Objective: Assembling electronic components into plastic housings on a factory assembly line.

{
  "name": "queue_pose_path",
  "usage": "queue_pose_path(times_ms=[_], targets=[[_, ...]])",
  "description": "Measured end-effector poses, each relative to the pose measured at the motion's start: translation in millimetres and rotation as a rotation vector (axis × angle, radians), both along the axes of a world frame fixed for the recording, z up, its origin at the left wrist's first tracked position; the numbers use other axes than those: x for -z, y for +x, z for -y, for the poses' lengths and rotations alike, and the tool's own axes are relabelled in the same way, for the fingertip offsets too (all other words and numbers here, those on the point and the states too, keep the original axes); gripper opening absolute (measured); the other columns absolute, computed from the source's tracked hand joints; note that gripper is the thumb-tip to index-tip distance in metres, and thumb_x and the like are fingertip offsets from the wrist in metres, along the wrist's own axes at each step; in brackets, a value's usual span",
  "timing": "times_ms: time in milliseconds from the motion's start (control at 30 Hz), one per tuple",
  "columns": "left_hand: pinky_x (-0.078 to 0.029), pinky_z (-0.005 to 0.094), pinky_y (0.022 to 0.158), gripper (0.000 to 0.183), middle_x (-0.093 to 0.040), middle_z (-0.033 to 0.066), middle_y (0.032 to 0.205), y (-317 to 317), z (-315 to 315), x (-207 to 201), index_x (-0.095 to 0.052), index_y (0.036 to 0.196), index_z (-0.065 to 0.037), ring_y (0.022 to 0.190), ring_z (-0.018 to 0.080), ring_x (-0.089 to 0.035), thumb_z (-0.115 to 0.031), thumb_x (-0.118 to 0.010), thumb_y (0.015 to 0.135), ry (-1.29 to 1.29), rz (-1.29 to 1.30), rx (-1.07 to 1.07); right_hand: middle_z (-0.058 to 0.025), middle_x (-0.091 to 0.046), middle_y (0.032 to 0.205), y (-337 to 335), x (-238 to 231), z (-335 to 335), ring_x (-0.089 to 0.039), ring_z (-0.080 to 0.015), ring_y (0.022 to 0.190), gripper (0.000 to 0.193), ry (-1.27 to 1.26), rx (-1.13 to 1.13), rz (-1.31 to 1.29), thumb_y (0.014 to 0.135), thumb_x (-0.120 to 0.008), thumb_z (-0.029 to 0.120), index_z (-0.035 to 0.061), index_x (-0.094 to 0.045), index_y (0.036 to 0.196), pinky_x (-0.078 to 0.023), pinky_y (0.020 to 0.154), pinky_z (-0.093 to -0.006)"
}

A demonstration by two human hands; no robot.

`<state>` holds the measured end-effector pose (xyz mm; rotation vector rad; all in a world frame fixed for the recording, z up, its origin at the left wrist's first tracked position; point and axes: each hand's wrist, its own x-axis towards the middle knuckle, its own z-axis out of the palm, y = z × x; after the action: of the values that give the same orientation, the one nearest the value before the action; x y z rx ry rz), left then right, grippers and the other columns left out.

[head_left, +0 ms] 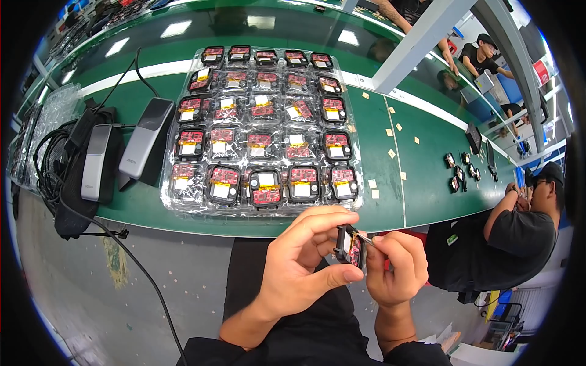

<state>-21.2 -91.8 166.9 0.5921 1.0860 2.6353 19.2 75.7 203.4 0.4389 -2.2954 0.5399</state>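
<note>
In front of my body, above the lap, my left hand (pixel 299 262) grips a small black device housing (pixel 340 245) by its edges, thumb below and fingers above. The housing is tilted, its open side turned to the right, and a red circuit board with a white part and yellow tape shows inside. My right hand (pixel 400 265) pinches slim silver tweezers (pixel 367 240) between thumb and fingers. Their tip reaches into the upper part of the housing; what exactly it touches is too small to tell. Just beyond my hands lies a clear plastic tray (pixel 238 210) holding rows of similar housings.
Two grey-and-black box-shaped devices (pixel 146 137) and coiled black cables (pixel 52 152) are left of the tray on the green table (pixel 378 165). Small pale squares (pixel 373 183) and more parts (pixel 456 172) lie to the right. A co-worker (pixel 519 226) sits at the right; a grey metal post (pixel 421 46) rises behind.
</note>
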Motion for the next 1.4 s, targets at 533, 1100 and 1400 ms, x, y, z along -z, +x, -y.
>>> queue_pose_path(times_ms=[533,1100,1400], targets=[[-0.061,0.0312,0.092,0.059,-0.053,0.0143,0.138,0,4,-5,-0.06,0.138,0.007,0.116,0.0195,-0.064,0.005,-0.083,0.083,-0.06,0.035,-0.035,-0.0127,-0.068,0.087,2,3,9,-0.065,-0.0247,0.063,0.021,-0.016,0.043,0.033,0.081,-0.08,-0.004,-0.0031,-0.07,0.099,-0.053,0.056,-0.0333],[-0.056,0.0401,0.094,0.038,-0.063,0.0165,0.121,-10,99,0,-0.066,0.101,-0.004,0.112,0.0311,-0.068,-0.008,-0.093,0.074,-0.755,-0.365,-1.146,-0.0083,-0.061,0.1,-6,47,-58,-0.054,-0.0105,0.078,0.011,-0.558,0.181,0.156,0.095,-0.067,-0.002,-0.0056,-0.065,0.106,-0.045,0.068,-0.0223],[-0.042,0.0535,0.111,0.027,-0.073,0.0072,0.109,-30,123,13,-0.078,0.1,-0.007,0.12,0.0352,-0.065,-0.022,-0.087,0.08,-1.374,-0.534,-1.239,-0.0058,-0.06,0.099,-18,62,-72,-0.047,-0.0077,0.072,0.011,-0.528,0.244,0.166,0.096,-0.068,-0.001,-0.0058,-0.065,0.106,-0.039,0.064,-0.0226]])
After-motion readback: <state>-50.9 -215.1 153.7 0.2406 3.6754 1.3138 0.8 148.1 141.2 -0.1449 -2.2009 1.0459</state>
